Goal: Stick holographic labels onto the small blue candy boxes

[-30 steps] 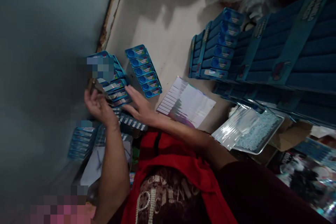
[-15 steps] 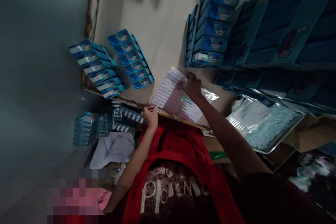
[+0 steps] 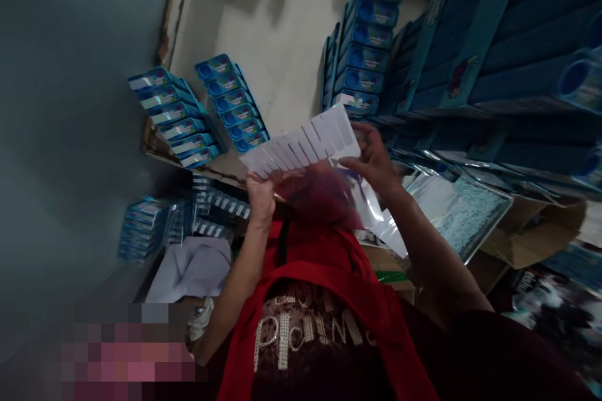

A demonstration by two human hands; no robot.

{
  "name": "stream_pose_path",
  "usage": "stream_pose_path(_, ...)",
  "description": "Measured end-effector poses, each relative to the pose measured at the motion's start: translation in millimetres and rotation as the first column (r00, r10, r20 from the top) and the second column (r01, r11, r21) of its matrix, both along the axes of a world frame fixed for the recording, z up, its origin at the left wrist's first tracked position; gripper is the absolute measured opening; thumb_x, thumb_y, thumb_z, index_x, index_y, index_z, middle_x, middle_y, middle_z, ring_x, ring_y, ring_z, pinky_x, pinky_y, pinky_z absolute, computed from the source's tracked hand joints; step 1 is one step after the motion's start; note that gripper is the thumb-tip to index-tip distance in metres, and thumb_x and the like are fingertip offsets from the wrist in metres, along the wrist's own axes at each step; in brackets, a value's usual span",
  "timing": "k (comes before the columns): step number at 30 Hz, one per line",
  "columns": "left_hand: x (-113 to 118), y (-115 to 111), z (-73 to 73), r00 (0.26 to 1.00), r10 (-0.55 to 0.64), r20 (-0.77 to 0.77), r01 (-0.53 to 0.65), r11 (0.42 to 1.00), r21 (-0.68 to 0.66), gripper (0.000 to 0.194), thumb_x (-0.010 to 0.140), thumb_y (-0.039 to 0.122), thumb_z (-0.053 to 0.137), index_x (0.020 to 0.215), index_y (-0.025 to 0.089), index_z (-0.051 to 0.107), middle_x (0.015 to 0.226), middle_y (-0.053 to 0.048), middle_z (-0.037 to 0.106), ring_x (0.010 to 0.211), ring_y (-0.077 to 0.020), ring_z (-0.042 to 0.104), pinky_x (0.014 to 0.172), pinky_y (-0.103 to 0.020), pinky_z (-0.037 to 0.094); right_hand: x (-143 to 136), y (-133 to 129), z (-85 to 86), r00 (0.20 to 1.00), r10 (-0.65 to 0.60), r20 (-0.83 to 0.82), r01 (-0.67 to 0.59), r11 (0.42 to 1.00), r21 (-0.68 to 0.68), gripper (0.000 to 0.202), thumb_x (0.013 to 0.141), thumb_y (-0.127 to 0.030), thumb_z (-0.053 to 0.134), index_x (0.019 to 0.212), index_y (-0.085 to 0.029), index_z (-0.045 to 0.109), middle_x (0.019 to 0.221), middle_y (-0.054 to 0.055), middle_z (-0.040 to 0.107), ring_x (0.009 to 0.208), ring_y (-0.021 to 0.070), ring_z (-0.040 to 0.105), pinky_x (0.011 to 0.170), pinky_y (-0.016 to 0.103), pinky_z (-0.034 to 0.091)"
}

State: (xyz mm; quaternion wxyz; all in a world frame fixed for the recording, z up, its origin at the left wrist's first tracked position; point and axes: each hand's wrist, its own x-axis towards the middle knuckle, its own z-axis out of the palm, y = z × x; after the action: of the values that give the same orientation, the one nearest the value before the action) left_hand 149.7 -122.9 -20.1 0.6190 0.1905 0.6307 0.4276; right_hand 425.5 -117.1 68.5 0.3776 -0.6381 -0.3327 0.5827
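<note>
A sheet of white strips (image 3: 301,144) is held tilted above the near edge of the surface (image 3: 282,69), its lower left corner pinched in the grip of the left hand (image 3: 261,197). Its right end is met by the right hand (image 3: 376,160) (whether that grip is clamped cannot be told). The sheet is best supported at both ends, gently tensioned, so that no strip is creased.

A person's left hand (image 3: 261,203) and right hand (image 3: 379,163) hold opposite ends of a white, dark-lined sheet (image 3: 301,143); beyond, blue boxes (image 3: 236,100) stand in rows on the counter (image 3: 282,69).
</note>
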Motion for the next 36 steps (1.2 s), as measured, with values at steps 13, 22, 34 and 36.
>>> stream_pose_path(13,-48,29,27.3,0.846,-0.206,-0.491,0.335,0.923,0.190,0.064,0.076,0.029,0.087,0.132,0.027,0.055,0.138,-0.008,0.062,0.104,-0.0187,0.071,0.097,-0.031,0.062,1,-41,-40.1,0.956,0.101,0.277,-0.115,0.993,0.035,0.120,0.085,-0.059,0.084,0.180,-0.037,0.013,0.136,0.007,0.069,0.076,0.0142,0.069,0.073,0.031,0.062)
stream_pose_path(22,-53,35,25.3,0.820,-0.552,-0.150,0.542,0.834,-0.103,0.053,0.053,0.030,0.097,0.103,0.017,0.085,0.095,-0.005,0.080,0.084,-0.0212,0.073,0.077,-0.030,0.062,4,-58,-50.7,0.970,0.172,0.174,-0.173,0.985,-0.010,0.058,0.084,-0.051,0.087,0.137,-0.026,0.080,0.141,0.009,0.078,0.129,0.0306,0.073,0.111,0.046,0.060)
stream_pose_path(34,-38,24,19.0,0.853,-0.517,-0.074,0.508,0.854,-0.110,0.055,0.054,0.029,0.099,0.106,0.018,0.086,0.088,-0.005,0.082,0.075,-0.0186,0.075,0.069,-0.028,0.063,-3,-85,-76.0,0.981,-0.185,0.064,0.192,0.971,-0.140,0.056,0.069,-0.056,0.097,0.115,-0.025,0.088,0.108,0.006,0.087,0.095,0.0251,0.079,0.089,0.041,0.066)
stream_pose_path(36,-35,24,24.6,0.814,-0.569,-0.116,0.561,0.822,-0.095,0.058,0.055,0.028,0.100,0.111,0.019,0.087,0.092,-0.005,0.083,0.082,-0.0218,0.078,0.076,-0.032,0.066,0,-84,-75.3,0.986,-0.126,0.107,0.140,0.980,-0.138,0.053,0.073,-0.055,0.093,0.117,-0.025,0.088,0.102,0.005,0.086,0.088,0.0230,0.077,0.084,0.039,0.064)
